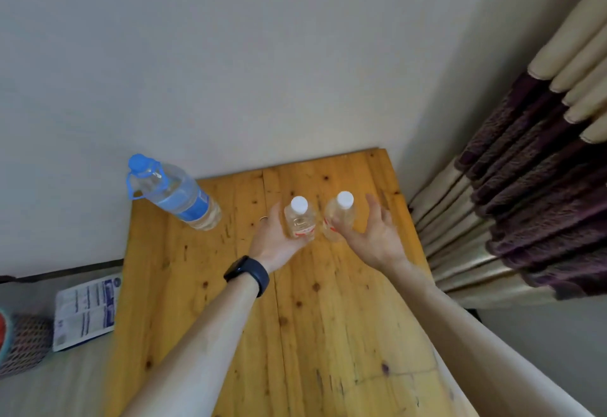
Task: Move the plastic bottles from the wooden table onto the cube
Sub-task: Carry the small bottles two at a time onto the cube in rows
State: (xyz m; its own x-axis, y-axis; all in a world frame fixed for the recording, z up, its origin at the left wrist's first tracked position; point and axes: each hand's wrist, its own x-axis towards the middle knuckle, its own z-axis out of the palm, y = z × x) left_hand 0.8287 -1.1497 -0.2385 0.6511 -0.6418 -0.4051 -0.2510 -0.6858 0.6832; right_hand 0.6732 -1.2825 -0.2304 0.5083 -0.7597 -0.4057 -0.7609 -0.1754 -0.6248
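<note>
My left hand (274,239) and right hand (374,235), both spread, flank two small bottles (299,219); a hurried pinch risks toppling them on the desk (328,318).

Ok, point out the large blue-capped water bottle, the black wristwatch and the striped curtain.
Large blue-capped plastic water bottle (177,194): head view, on its clear body above the label.
Black wristwatch (247,272): head view, on its face.
Cream-and-purple striped curtain (532,166): head view, on a purple band.
</note>
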